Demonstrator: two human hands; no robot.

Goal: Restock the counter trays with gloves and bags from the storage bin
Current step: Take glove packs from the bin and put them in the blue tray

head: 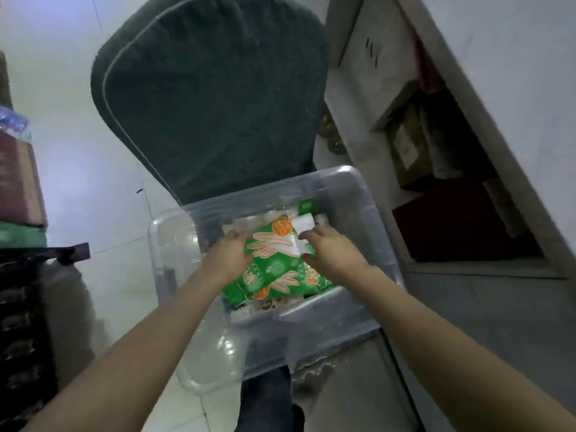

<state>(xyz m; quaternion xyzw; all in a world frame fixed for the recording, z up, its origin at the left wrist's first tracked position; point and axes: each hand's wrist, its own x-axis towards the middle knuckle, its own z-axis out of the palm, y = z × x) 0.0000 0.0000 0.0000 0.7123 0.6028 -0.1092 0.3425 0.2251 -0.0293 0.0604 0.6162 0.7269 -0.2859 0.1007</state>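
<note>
Inside bin [174, 221]: glove pack [274, 265] — green, orange hand prints, white label. Fingers of left hand [229, 255] curl round its left edge — those of right hand [330, 249] curl over its right edge.

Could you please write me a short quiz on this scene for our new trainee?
1. True or false: the green glove packets lie inside the clear storage bin.
2. Of the left hand and the right hand, which touches the packets? A) left only B) right only C) both
3. What colour are the round marks printed on the packets?

Key: 1 true; 2 C; 3 orange.
</note>
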